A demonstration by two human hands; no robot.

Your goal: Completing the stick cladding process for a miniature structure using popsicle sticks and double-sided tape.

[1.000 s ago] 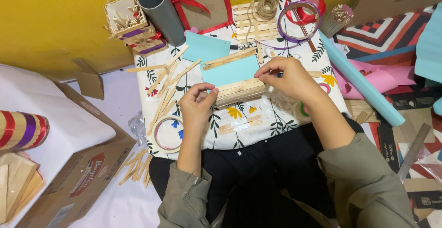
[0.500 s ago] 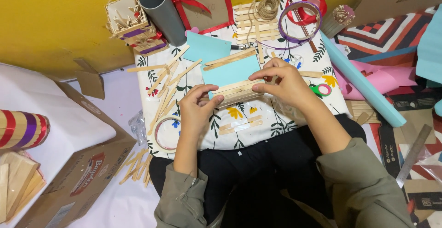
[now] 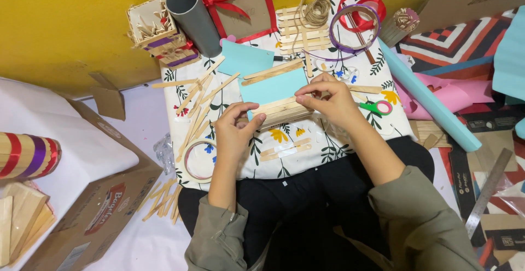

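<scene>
A small frame of glued wooden craft sticks (image 3: 281,112) with a light blue paper panel (image 3: 274,86) lies on a floral cloth (image 3: 306,140) over my lap. My left hand (image 3: 235,129) grips the frame's left end. My right hand (image 3: 331,100) pinches its right end with fingers curled over the top edge. Loose craft sticks (image 3: 199,104) are scattered just left of the frame. A ring of clear tape (image 3: 199,160) rests near my left wrist.
A grey tube (image 3: 192,16), a stick-built box (image 3: 156,27) and a red-ribboned parcel (image 3: 235,3) stand at the back. Twine (image 3: 317,11), ribbon rolls (image 3: 355,22), scissors (image 3: 376,107), a long blue paper roll (image 3: 426,104) and a metal ruler (image 3: 486,191) lie right. A cardboard box (image 3: 82,205) sits left.
Both hands slid closer to the stick frame's ends and now grip it. The right hand dropped from the blue paper's top edge to the frame's right end.
</scene>
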